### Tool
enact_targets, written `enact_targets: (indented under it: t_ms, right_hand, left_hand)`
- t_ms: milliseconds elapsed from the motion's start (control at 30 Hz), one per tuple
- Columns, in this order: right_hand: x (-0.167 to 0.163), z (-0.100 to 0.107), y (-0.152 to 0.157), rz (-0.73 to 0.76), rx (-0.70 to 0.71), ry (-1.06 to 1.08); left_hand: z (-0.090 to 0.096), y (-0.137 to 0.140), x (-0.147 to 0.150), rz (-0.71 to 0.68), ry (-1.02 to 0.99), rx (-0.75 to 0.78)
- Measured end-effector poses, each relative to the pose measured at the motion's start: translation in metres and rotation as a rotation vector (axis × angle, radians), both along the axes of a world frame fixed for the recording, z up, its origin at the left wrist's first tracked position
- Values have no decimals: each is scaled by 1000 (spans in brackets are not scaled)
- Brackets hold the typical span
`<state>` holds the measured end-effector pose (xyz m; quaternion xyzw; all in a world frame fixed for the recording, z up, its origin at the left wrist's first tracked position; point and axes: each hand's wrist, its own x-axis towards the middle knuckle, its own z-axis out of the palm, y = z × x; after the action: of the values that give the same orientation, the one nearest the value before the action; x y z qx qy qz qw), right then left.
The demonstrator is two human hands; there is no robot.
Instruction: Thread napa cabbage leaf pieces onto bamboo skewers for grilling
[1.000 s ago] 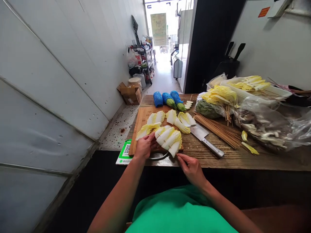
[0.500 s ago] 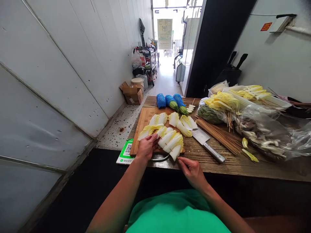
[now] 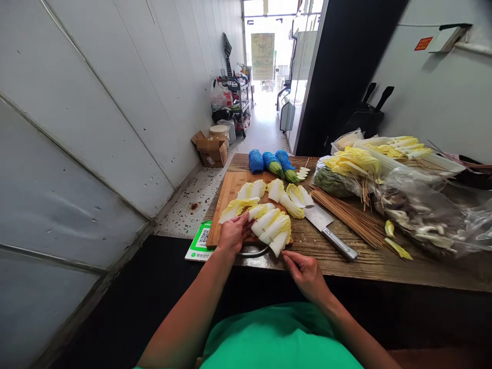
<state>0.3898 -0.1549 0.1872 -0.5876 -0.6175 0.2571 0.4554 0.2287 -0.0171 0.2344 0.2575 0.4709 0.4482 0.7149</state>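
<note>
My left hand (image 3: 232,234) is closed, thumb and fingers pinching the end of a napa cabbage leaf (image 3: 260,209) at the left of a row of skewered leaves (image 3: 273,225). The pieces overlap side by side, white stems toward me and yellow frilly edges away. My right hand (image 3: 306,271) pinches the thin skewer (image 3: 283,252) where it comes out of the lowest leaf. Most of the skewer is hidden inside the leaves. Below them is a wooden cutting board (image 3: 227,190) with a metal handle (image 3: 253,253); more loose cabbage leaves (image 3: 251,189) lie on it.
A cleaver (image 3: 338,243) lies right of the board, beside a pile of bamboo skewers (image 3: 346,218). Behind the board are green vegetables in blue foam nets (image 3: 272,163). Bagged mushrooms (image 3: 418,215) and finished cabbage skewers (image 3: 355,161) crowd the right. A green QR-code card (image 3: 203,238) sits at left.
The view has shifted slightly. Both hands keep nearly the same place and grip; the leaf at my left fingers now shows more of its surface, closer along the row.
</note>
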Motion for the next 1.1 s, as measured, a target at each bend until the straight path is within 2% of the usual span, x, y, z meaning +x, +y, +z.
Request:
enact_targets:
  t_ms: [467, 1100]
  right_hand:
    - [2, 4, -1, -3, -16, -41]
    - [-2, 9, 1, -20, -10, -13]
  left_hand:
    - [6, -5, 5, 35, 53, 29]
    - [4, -10, 8, 46, 92, 97]
